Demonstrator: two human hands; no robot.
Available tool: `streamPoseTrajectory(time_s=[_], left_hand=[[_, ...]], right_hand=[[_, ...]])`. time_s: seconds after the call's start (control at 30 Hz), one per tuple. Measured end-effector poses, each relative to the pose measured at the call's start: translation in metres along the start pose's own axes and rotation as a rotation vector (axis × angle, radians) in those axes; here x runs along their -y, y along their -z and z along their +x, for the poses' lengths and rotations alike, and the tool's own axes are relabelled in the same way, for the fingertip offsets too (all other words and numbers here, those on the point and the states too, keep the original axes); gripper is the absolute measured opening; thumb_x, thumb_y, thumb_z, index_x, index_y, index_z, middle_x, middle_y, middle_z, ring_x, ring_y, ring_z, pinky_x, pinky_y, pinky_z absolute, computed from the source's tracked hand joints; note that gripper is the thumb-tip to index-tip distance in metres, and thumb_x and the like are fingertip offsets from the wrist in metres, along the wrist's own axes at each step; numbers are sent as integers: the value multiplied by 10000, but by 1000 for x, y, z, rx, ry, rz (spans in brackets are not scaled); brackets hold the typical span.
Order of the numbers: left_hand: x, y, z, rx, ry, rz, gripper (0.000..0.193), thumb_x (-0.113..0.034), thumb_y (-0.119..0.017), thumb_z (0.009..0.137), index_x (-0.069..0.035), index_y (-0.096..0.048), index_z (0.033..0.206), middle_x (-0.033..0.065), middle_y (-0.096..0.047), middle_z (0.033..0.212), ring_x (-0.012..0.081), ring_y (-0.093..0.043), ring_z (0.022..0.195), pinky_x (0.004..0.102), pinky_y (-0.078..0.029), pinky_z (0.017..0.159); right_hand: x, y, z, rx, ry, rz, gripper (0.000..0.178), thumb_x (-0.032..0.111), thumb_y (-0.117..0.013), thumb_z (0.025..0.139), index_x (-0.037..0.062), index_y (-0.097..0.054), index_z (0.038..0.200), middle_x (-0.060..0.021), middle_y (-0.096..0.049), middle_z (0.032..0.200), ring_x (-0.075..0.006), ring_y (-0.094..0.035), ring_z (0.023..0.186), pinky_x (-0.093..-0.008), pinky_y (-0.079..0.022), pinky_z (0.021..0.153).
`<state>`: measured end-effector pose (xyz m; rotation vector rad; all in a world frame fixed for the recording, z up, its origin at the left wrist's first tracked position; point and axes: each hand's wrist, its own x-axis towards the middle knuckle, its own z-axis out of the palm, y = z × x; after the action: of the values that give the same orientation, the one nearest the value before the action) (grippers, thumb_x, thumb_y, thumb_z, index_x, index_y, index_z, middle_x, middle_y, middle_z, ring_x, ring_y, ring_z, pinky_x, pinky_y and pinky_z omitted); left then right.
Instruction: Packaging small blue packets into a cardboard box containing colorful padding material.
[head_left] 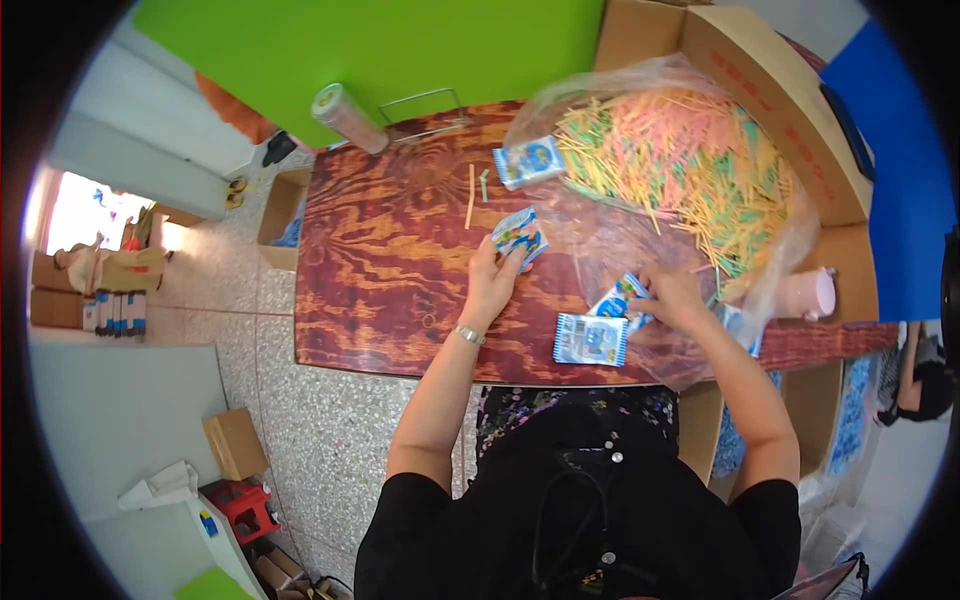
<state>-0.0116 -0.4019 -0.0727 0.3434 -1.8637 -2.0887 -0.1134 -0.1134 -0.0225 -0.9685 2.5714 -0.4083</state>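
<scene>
My left hand [490,282] is closed on the lower edge of a small blue-and-white packet [518,236] over the middle of the table. Farther right, the fingers of my right hand [672,300] are closed on the edge of a second blue packet [616,296], which slants upward. Just below it, partly overlapped, lies a flat blue-and-white packet [590,340]. A big heap of thin pink, yellow and green sticks [690,150] spills from a clear plastic bag [590,225] beyond my right hand. One more packet [530,162] rests against the heap's left side.
Two loose sticks [471,197] lie on the brown wood-patterned table [380,290]. A cylindrical container [350,118] and a wire stand [425,105] are at the back. An open carton [850,200] surrounds the bag's right side, near a pink cup [808,294]. Boxes of blue packets [850,410] stand below, right.
</scene>
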Motion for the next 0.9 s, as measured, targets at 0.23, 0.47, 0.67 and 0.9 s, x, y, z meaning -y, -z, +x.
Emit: streamPoseTrajectory(time_s=[0.23,0.47,0.67,0.9], left_hand=[[-10,7,75,32,-26,415,221,-86,-699,861,41,-610,1018,119,-695,921,140,-673,811,278,-545,716],[21,20,93,-41,-191,623,303,-216,-751,776,-22,-604,956,186,-649,833,342,-634,749,408,-505,675],[23,11,86,-119,-275,645,283,-214,-721,761,-41,-583,938,206,-634,846,375,-639,819,436,-509,714],[2,20,6,-93,-197,404,328,-209,-742,737,-39,-620,990,192,-640,839,339,-642,794,408,-505,714]], right_hand=[[-11,-24,-1,-258,219,-92,130,179,-643,849,60,-597,869,-140,-664,801,-328,-662,747,-442,-514,674],[-8,-19,8,-268,248,-124,135,180,-630,855,64,-626,922,-143,-653,795,-340,-654,740,-477,-512,662],[2,13,34,-136,335,-175,281,202,-622,873,91,-615,1131,-193,-652,858,-388,-639,764,-499,-494,663],[96,74,163,-257,338,-244,525,246,-551,931,257,-405,1436,-216,-656,928,-396,-639,775,-495,-490,654]])
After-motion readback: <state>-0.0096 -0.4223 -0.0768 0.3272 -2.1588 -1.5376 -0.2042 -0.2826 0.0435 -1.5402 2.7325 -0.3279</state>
